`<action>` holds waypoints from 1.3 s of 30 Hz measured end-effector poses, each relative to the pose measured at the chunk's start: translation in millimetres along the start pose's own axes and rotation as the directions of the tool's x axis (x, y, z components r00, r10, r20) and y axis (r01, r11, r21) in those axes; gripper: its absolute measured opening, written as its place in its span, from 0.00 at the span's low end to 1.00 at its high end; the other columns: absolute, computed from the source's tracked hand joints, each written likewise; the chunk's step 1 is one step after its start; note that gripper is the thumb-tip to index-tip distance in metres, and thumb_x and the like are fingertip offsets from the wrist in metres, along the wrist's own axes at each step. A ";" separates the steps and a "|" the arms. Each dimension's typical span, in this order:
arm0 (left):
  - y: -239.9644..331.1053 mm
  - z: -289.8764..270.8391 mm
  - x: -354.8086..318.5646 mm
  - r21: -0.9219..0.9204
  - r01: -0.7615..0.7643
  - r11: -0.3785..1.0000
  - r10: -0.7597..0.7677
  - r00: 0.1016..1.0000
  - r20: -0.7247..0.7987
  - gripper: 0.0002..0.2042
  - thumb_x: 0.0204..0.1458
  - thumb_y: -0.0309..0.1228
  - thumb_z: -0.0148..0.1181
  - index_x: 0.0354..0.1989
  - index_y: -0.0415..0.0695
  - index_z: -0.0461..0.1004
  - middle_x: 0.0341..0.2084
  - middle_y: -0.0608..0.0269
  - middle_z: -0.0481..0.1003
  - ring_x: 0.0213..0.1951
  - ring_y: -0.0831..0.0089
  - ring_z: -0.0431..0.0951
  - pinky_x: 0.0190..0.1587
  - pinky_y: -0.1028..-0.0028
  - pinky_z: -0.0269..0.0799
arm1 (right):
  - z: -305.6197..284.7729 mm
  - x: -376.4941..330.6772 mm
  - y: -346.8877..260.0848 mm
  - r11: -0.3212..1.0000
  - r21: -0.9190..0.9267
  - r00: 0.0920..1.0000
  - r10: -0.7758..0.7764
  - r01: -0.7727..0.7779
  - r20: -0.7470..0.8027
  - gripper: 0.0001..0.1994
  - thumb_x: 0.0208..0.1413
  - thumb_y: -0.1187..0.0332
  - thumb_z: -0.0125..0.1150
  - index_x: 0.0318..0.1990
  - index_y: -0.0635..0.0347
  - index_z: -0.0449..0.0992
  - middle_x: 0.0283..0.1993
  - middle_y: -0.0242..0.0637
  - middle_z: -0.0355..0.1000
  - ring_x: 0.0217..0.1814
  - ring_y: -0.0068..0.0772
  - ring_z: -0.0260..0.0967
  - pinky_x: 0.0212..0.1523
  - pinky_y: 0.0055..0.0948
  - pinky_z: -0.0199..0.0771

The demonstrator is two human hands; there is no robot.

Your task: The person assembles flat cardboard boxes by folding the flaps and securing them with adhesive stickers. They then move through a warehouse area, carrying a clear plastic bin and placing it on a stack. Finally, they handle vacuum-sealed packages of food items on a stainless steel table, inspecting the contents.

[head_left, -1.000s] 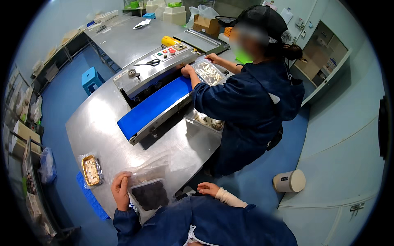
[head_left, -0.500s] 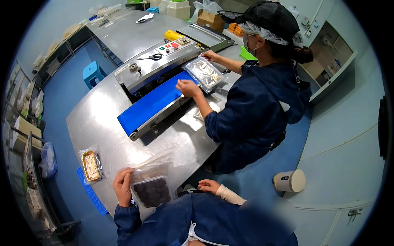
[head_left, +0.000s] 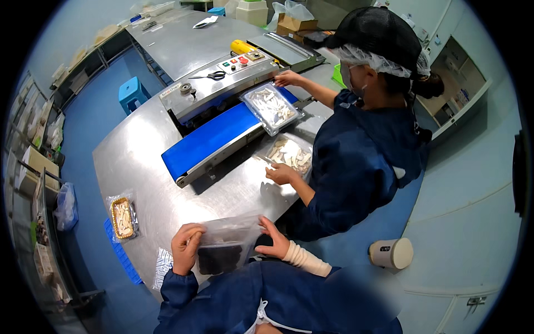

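Observation:
My left hand [head_left: 187, 245] pinches the left edge of a clear plastic bag [head_left: 231, 227] held in front of my body. Inside its lower part sits a tray of dark, roundish pieces [head_left: 218, 259]; their kind cannot be made out. On the bag's other side is my right hand [head_left: 275, 240], a pale wrap around its wrist. Its thumb and fingers are spread, with fingertips at the bag's upper right corner. Left of the bag, on the steel table [head_left: 156, 211], lies a bagged golden tray of pale slices [head_left: 123, 218].
A co-worker [head_left: 361, 139] stands at right, holding a bagged tray of pale pieces [head_left: 272, 106] over a blue conveyor belt [head_left: 208, 146]. Another bagged tray [head_left: 289, 153] lies below their hands. Scissors [head_left: 214, 75] rest on the machine. A small printed packet [head_left: 162, 266] lies near my left sleeve.
My right hand has risen from beside my body to the bag's upper right corner. The bag's top now stands wider and straighter. The co-worker's nearer hand has moved down to the lower tray.

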State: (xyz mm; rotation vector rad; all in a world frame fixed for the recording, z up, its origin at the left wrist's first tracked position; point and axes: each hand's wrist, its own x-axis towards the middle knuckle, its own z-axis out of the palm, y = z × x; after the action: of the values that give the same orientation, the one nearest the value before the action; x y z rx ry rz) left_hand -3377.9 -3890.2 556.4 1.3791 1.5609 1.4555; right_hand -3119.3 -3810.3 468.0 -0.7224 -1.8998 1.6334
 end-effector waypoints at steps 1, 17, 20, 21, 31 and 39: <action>0.3 2.1 -0.3 -0.012 -0.013 1.000 0.014 1.000 0.010 0.05 0.46 0.22 0.51 0.29 0.36 0.73 0.31 0.57 0.72 0.35 0.71 0.70 0.38 0.77 0.64 | -3.0 7.6 -4.2 1.000 0.000 1.000 -0.011 0.011 -0.006 0.45 0.41 0.62 0.64 0.61 0.61 0.38 0.63 0.44 0.39 0.64 0.38 0.41 0.59 0.36 0.47; 19.2 16.3 3.2 -0.135 0.007 0.991 -0.006 1.000 0.005 0.04 0.46 0.21 0.52 0.28 0.35 0.73 0.30 0.58 0.72 0.35 0.70 0.70 0.39 0.77 0.64 | -13.3 35.1 -59.3 0.989 0.128 0.992 -0.092 0.081 0.085 0.31 0.43 0.60 0.60 0.55 0.60 0.57 0.57 0.41 0.54 0.60 0.36 0.50 0.58 0.31 0.49; 23.4 17.7 5.1 -0.113 -0.022 0.993 0.026 0.999 0.030 0.04 0.46 0.21 0.51 0.29 0.35 0.73 0.30 0.58 0.71 0.36 0.71 0.70 0.39 0.78 0.64 | -9.2 29.3 -60.3 0.967 0.256 0.998 -0.025 0.007 0.064 0.23 0.47 0.63 0.57 0.51 0.59 0.62 0.53 0.38 0.59 0.55 0.31 0.57 0.55 0.28 0.54; 24.2 19.6 5.4 -0.112 -0.022 0.993 0.026 0.999 0.033 0.04 0.46 0.21 0.51 0.29 0.35 0.73 0.30 0.58 0.71 0.36 0.71 0.70 0.39 0.78 0.64 | -8.4 27.9 -59.6 0.953 0.300 0.998 0.007 -0.026 0.063 0.21 0.48 0.64 0.57 0.50 0.60 0.63 0.52 0.37 0.61 0.53 0.30 0.58 0.53 0.27 0.56; 20.7 29.0 2.3 -0.128 -0.029 0.991 0.040 0.996 0.082 0.04 0.46 0.19 0.50 0.29 0.35 0.72 0.31 0.58 0.70 0.36 0.70 0.69 0.40 0.77 0.64 | -8.5 20.0 -51.1 0.927 0.373 1.000 -0.023 0.028 -0.019 0.14 0.52 0.69 0.52 0.47 0.62 0.67 0.49 0.34 0.64 0.51 0.25 0.60 0.52 0.23 0.57; 18.9 36.6 3.1 -0.045 -0.008 0.999 0.011 0.997 0.077 0.05 0.45 0.20 0.51 0.30 0.36 0.72 0.31 0.56 0.70 0.34 0.71 0.69 0.37 0.78 0.64 | -12.5 16.8 -43.2 0.910 0.414 0.996 0.057 -0.021 -0.075 0.13 0.52 0.68 0.51 0.45 0.62 0.69 0.45 0.32 0.68 0.47 0.22 0.61 0.50 0.21 0.58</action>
State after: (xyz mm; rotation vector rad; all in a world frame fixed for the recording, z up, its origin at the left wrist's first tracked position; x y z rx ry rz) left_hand -3339.9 -3877.6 566.7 1.4021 1.4670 1.4172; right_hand -3125.1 -3795.2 513.3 -0.6402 -1.4154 1.9130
